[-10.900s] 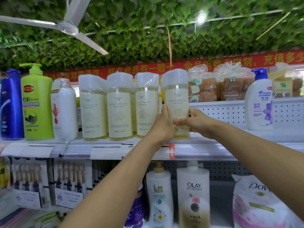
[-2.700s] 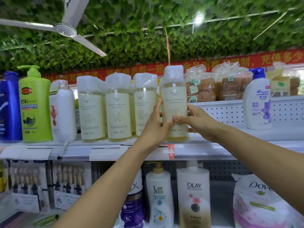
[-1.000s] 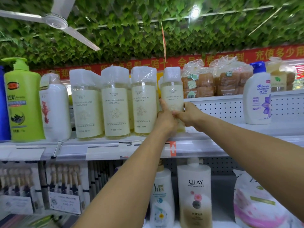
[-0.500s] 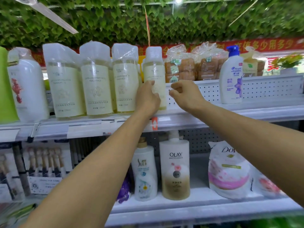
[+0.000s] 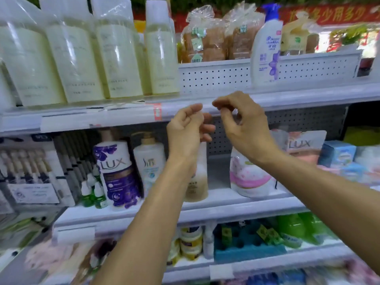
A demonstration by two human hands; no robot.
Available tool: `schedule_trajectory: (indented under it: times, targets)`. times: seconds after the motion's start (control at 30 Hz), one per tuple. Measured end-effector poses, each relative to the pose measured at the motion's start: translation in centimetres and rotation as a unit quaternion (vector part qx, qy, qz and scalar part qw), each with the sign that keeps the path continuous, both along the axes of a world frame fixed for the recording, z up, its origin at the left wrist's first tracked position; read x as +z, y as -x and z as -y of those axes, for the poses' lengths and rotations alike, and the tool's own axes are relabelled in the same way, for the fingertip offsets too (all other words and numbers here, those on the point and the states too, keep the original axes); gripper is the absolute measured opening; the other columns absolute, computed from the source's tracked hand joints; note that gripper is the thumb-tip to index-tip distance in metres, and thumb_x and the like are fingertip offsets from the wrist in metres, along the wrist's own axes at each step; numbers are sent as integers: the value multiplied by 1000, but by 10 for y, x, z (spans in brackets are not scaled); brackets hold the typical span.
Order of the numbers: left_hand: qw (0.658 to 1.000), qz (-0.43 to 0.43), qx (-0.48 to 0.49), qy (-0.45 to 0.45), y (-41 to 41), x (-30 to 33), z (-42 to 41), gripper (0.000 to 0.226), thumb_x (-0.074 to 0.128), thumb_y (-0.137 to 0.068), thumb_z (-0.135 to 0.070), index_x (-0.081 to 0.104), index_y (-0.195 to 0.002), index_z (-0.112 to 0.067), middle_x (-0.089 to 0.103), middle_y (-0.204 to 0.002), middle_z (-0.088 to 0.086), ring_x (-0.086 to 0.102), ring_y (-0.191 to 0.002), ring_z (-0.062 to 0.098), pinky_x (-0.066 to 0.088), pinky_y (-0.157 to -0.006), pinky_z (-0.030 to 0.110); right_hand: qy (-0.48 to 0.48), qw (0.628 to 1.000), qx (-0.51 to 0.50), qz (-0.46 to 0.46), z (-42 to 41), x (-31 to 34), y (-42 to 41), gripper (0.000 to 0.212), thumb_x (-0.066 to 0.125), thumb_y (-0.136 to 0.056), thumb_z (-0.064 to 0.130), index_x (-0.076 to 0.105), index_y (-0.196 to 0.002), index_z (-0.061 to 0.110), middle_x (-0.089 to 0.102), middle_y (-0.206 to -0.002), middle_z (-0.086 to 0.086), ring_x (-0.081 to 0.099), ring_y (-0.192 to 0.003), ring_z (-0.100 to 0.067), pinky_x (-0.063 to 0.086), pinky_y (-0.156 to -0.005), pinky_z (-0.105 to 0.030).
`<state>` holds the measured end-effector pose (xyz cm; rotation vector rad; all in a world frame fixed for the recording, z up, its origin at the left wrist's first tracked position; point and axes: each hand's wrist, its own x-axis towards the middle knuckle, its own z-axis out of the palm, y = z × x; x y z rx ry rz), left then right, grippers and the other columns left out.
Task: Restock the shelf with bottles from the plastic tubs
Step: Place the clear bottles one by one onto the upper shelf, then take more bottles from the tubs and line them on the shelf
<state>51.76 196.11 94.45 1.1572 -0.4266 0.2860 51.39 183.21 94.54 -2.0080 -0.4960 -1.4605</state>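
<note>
Several pale yellow bottles with cream labels stand in a row on the top shelf. The rightmost pale bottle stands upright at the end of the row, free of both hands. My left hand and my right hand hang in front of the shelf edge, below that bottle. Both have loosely curled fingers and hold nothing. No plastic tub is in view.
A white Head & Shoulders pump bottle stands to the right on the top shelf, with bagged bread behind the perforated divider. The shelf below holds a purple Lux bottle, a white pump bottle and pink refill pouches.
Both hands have let go of the rightmost pale bottle and dropped below the shelf edge. The view has tilted downward, so lower shelves now show.
</note>
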Motion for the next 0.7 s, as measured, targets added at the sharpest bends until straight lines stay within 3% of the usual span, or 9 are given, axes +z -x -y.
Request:
schedule_trajectory:
  times: [0.17,0.33,0.57,0.7]
  targets:
    - [996,-63,-7,-59,18,-49,42,23,48,-97,1,64,-98,-16,69,-77,4,60,-55,12,46,-46,20,-36,995,34,-82,47,-49,19,23,50,-91,7,70,-100,15,63,-92,13,59,-82,-3,44,-72,-17]
    - [987,-140,-1,-77,37,-98,94,21,48,-99,-3,65,-107,-12,70,-83,5,61,-58,11,46,-47,19,-20,978,51,-202,109,-107,45,24,47,-91,13,70,-100,16,61,-86,16,60,-70,-13,47,-65,-27]
    - [964,-252,-16,-82,63,-170,181,21,49,-100,-5,65,-98,-17,70,-80,2,61,-57,10,47,-49,21,-26,946,57,-318,199,-177,70,22,52,-90,11,69,-100,20,64,-85,14,60,-69,-12,53,-70,-36]
    - [942,-323,-20,-88,78,-228,222,19,48,-100,-4,64,-107,-13,68,-78,2,60,-55,9,47,-48,21,-42,921,87,-377,230,-233,81,22,53,-85,8,69,-97,16,68,-84,9,60,-70,-2,51,-70,-31]
